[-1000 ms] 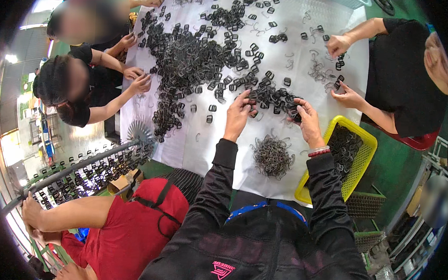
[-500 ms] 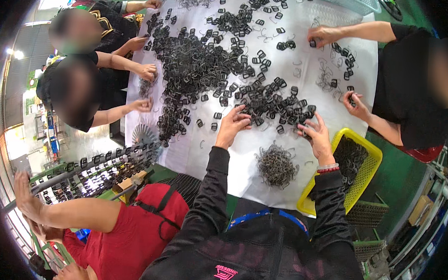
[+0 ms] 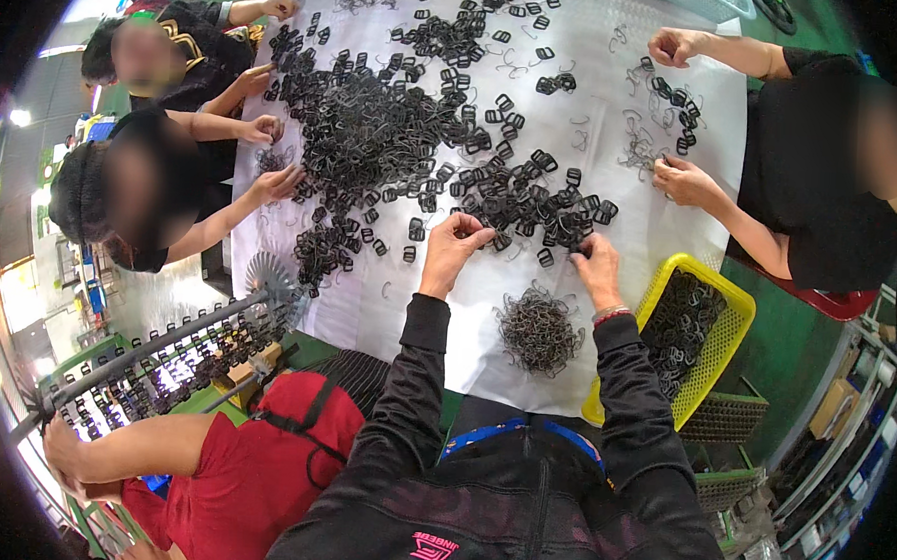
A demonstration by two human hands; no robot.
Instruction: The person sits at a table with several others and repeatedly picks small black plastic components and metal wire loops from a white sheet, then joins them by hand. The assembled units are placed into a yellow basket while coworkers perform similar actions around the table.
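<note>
Black rectangular strap buckles lie in a loose pile on the white-covered table, just beyond my hands. My left hand is at the pile's near left edge, thumb and fingertips pinched together; anything between them is too small to make out. At the pile's near right edge, my right hand points its closed fingers down toward the buckles. Its fingertips are partly hidden, so what they grip cannot be told. Between my forearms sits a round heap of thin, bent wire hooks.
A yellow plastic basket of dark hooked pieces stands beside my right forearm. A larger buckle heap spreads across the table's left half. Co-workers' hands work along the left edge, others at the right. A person in red is close on my left.
My left fingers have come together from a looser pose. My right hand, earlier raised with fingers spread around a dark piece, now points down with fingers closed. Co-workers' hands have shifted too.
</note>
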